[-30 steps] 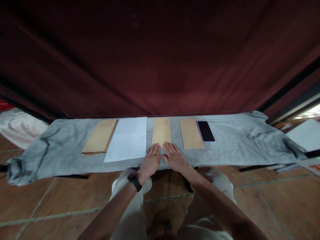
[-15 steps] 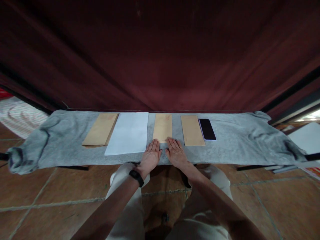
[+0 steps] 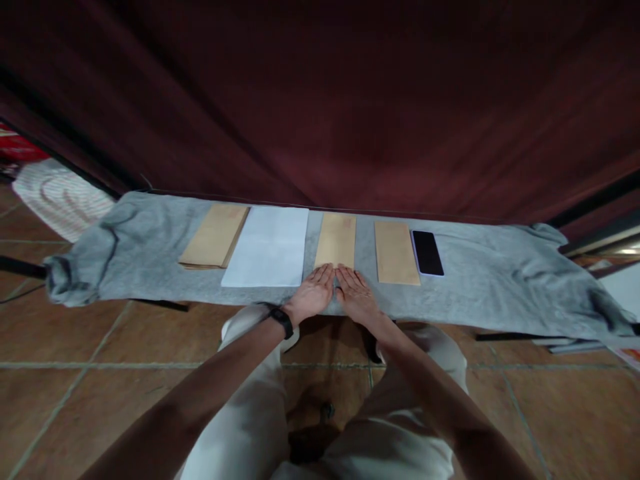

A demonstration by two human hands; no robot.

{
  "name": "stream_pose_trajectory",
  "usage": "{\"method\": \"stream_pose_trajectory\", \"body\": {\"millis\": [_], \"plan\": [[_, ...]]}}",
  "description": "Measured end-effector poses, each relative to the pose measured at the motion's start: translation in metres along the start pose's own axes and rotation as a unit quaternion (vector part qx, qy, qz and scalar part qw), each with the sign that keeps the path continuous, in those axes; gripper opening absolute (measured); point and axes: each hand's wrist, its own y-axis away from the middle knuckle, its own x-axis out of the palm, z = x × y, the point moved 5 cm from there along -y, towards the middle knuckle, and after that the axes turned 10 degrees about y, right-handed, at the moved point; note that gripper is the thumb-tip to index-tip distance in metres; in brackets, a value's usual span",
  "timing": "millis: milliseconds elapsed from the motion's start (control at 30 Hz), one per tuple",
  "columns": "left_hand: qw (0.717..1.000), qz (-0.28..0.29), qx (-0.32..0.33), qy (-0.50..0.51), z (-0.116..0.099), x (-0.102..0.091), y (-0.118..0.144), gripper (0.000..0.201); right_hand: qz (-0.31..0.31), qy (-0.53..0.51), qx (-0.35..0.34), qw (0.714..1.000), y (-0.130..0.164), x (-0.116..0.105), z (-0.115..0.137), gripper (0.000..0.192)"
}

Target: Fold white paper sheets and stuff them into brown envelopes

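Note:
A brown paper envelope (image 3: 337, 239) lies on the grey cloth straight in front of me. My left hand (image 3: 315, 288) rests flat on its near left end, fingers stretched out. Flat on the near right end is my right hand (image 3: 354, 291), its fingertips close beside those of the left. The envelope's near edge is hidden under my fingers. White paper sheets (image 3: 269, 247) lie to the left, and a second brown envelope (image 3: 397, 253) lies to the right.
Beyond the white paper, at the left, is a stack of brown envelopes (image 3: 214, 237). A dark-screened phone (image 3: 428, 253) lies right of the single envelope. Grey cloth (image 3: 500, 280) covers the narrow table. A dark red curtain (image 3: 320, 120) hangs behind it.
My hands have slid together along the envelope's near end, closing the gap between the fingertips. The whole view has tilted and shifted slightly.

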Motion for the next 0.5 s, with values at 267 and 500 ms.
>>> {"method": "stream_pose_trajectory", "body": {"millis": [267,500], "plan": [[0.999,-0.032,-0.002,0.024,0.002,0.000,0.002,0.052,0.003,0.009,0.013,1.000,0.001,-0.002,0.000,0.056],[0.999,-0.021,-0.008,0.022,0.001,-0.001,0.003,0.052,-0.042,0.022,0.031,0.998,0.012,-0.006,-0.008,0.055]]}}
